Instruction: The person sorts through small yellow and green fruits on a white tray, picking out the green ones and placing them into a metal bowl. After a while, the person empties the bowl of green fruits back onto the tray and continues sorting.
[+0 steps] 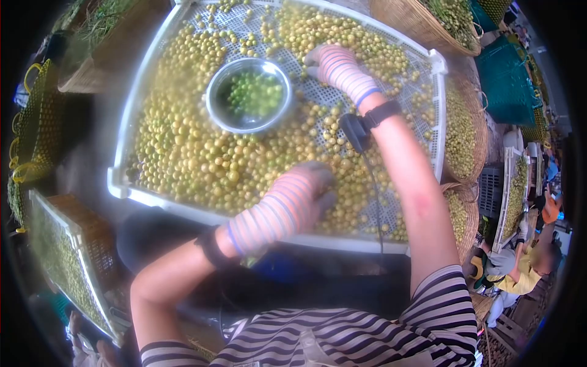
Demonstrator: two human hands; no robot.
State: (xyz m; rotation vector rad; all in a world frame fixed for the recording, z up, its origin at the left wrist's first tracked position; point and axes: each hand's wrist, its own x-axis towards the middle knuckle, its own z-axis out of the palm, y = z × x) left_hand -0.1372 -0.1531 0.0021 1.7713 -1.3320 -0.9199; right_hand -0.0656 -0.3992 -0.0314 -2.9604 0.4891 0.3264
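Small round yellow-green fruits point(183, 131) lie thickly over a white mesh tray point(125, 147). Both my hands wear pinkish gloves with blue stripes and grey fingertips. My left hand point(287, 199) is low over the fruits near the tray's front edge; its blurred thumb and fingers stand apart. Farther off, my right hand point(342, 68) reaches down among the fruits at the back right, fingers bent and thumb slightly apart. No fruit can be made out in either hand. Between them and to the left, a metal bowl point(214, 110) on the fruits holds greener ones.
Wicker baskets point(391, 15) of fruit stand behind and along the right side. A teal basket point(504, 79) is at the upper right. Another fruit tray point(82, 244) stands at the left. A cable point(374, 183) hangs from my right wrist device. A person point(526, 269) in yellow sits far right.
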